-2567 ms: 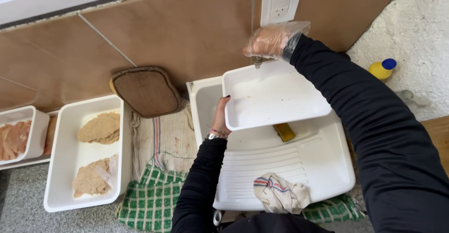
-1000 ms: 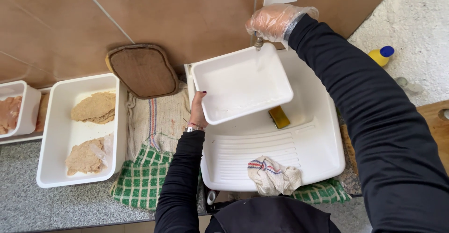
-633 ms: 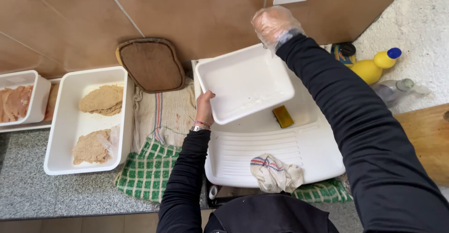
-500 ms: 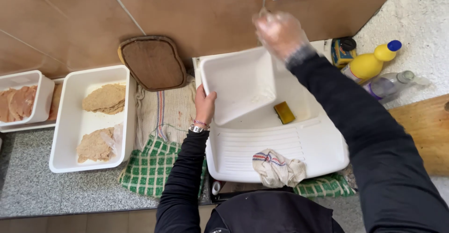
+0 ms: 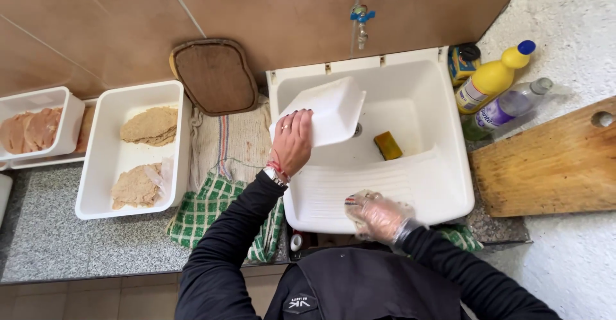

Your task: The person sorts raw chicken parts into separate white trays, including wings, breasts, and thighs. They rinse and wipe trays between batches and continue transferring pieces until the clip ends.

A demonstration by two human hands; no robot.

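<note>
The tray [image 5: 330,108] in the bare left hand [image 5: 292,141] is white, like the sink [image 5: 443,185]. The right hand [image 5: 378,216] wears a clear glove over a cloth [image 5: 351,201] with red and blue stripes. The sponge [image 5: 388,145] is yellow. One bottle [image 5: 491,76] is yellow with a blue cap. The towel [image 5: 205,211] is green-and-white check; the cloth above it [image 5: 228,143] is beige with red and blue stripes. The wall tiles [image 5: 269,12] are brown. The surface [image 5: 45,243] is speckled grey. The sleeves [image 5: 224,249] are black. The board [image 5: 552,166] is pale wood.

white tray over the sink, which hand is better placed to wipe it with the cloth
Likely the right hand: gloved, it already rests on the cloth at the sink front edge. The left hand grips the tilted white tray.
</note>
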